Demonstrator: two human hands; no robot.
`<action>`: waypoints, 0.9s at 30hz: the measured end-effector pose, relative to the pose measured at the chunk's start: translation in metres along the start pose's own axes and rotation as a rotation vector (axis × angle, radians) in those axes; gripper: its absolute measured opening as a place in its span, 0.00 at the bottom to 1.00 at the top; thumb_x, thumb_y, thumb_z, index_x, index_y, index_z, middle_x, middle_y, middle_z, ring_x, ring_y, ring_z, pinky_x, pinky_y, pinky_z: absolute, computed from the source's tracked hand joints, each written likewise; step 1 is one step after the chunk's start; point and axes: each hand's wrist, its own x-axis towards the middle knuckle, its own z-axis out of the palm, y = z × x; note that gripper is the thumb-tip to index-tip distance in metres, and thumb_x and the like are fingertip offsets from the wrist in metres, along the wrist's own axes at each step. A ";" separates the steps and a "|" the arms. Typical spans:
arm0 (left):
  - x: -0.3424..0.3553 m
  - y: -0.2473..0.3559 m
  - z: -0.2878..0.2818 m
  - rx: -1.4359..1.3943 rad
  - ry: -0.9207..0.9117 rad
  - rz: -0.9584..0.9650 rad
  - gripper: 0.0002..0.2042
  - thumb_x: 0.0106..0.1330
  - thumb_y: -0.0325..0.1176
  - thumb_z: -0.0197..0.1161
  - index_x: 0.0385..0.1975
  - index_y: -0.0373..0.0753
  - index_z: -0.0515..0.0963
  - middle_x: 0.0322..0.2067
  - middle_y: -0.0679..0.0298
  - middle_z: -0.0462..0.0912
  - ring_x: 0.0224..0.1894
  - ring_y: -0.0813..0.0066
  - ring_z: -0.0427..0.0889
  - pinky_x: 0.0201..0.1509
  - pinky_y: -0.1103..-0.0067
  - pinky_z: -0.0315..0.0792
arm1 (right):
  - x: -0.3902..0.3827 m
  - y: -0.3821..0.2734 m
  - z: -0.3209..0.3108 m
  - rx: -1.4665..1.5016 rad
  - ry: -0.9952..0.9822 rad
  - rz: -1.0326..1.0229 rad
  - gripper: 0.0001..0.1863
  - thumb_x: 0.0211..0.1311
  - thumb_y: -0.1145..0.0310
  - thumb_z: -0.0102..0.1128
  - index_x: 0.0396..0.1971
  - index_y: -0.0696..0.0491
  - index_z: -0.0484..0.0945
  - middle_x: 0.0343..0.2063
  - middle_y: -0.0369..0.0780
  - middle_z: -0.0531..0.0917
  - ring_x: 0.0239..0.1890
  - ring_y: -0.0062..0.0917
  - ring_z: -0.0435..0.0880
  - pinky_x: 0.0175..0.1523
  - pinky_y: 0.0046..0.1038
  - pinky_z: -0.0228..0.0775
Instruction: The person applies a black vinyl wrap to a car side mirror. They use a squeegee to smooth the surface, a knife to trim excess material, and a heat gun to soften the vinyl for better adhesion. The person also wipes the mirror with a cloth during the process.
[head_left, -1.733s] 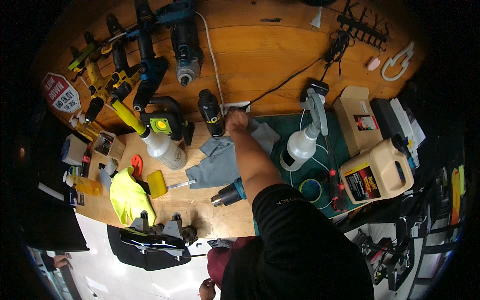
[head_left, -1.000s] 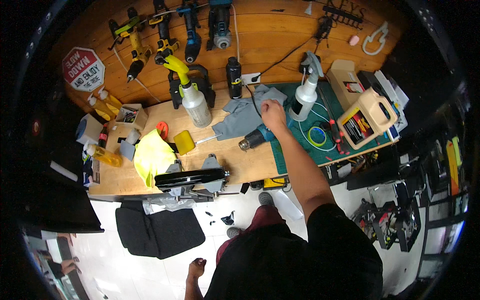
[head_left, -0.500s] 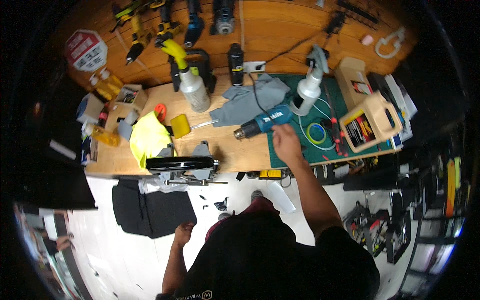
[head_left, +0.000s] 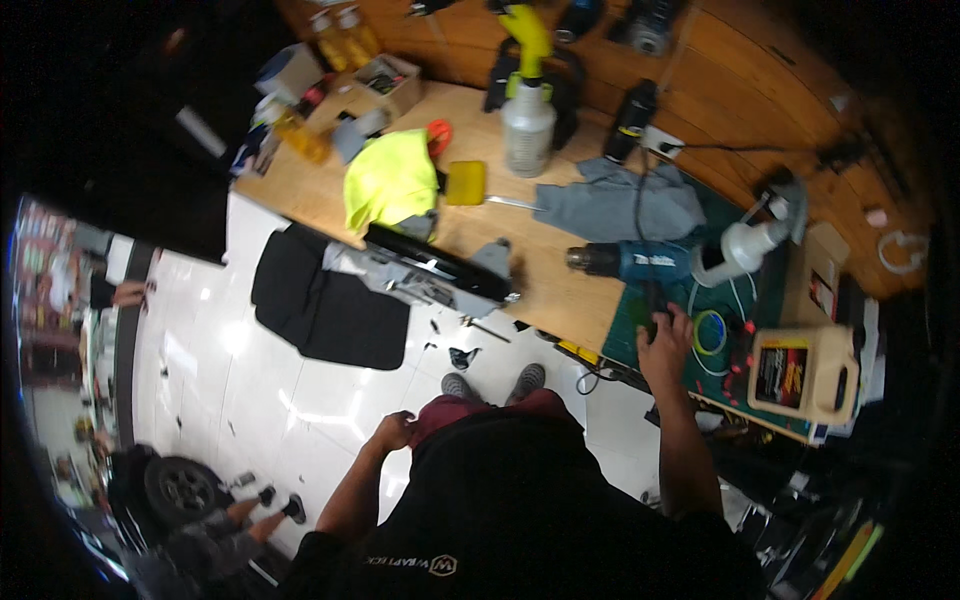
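My right hand (head_left: 663, 343) has its fingers curled at the handle of the blue-and-black heat gun (head_left: 633, 261), which lies on the bench with its nozzle pointing left. A grey cloth (head_left: 620, 200) lies behind the gun, a white spray bottle (head_left: 740, 250) to its right. My left hand (head_left: 396, 430) hangs low beside my burgundy shorts, fingers curled; any contents are too small to make out. A black-topped clamp stand (head_left: 440, 265) is at the bench's front edge.
Yellow cloth (head_left: 390, 175), yellow-topped spray bottle (head_left: 528, 130) and beige jug (head_left: 800, 370) are on the bench. Cordless tools hang above. A black mat (head_left: 330, 310) lies on the tiled floor. Another person's legs (head_left: 260, 525) show at lower left beside a wheel (head_left: 180, 490).
My right hand has moved down from behind the grey cloth to the heat gun's handle. My left hand has come up slightly. The view has turned leftward, revealing another person's legs.
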 end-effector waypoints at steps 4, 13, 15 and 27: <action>-0.007 0.016 0.006 -0.026 0.022 0.025 0.19 0.65 0.42 0.56 0.48 0.34 0.77 0.42 0.48 0.83 0.44 0.55 0.83 0.48 0.69 0.76 | 0.004 0.000 -0.006 0.403 0.075 0.276 0.13 0.58 0.67 0.62 0.40 0.56 0.76 0.36 0.47 0.77 0.46 0.42 0.75 0.54 0.43 0.64; 0.002 0.103 -0.133 -0.791 0.549 0.418 0.09 0.69 0.36 0.59 0.33 0.35 0.77 0.28 0.69 0.79 0.32 0.83 0.75 0.39 0.82 0.70 | 0.017 0.083 -0.073 -0.257 0.058 0.218 0.16 0.64 0.66 0.55 0.47 0.60 0.76 0.43 0.52 0.79 0.44 0.45 0.79 0.51 0.37 0.69; 0.002 0.126 -0.180 -0.663 0.652 0.460 0.11 0.69 0.37 0.59 0.35 0.34 0.77 0.30 0.66 0.80 0.34 0.80 0.76 0.39 0.81 0.71 | 0.015 0.050 -0.062 0.059 -0.250 0.349 0.20 0.63 0.63 0.56 0.48 0.62 0.74 0.46 0.54 0.77 0.50 0.49 0.75 0.55 0.40 0.67; 0.032 0.166 -0.252 -0.648 0.598 0.753 0.18 0.65 0.35 0.64 0.50 0.31 0.74 0.40 0.59 0.80 0.44 0.73 0.78 0.48 0.78 0.73 | 0.031 -0.005 -0.015 0.411 -0.436 0.647 0.37 0.43 0.62 0.65 0.54 0.67 0.69 0.41 0.48 0.80 0.39 0.34 0.79 0.46 0.30 0.70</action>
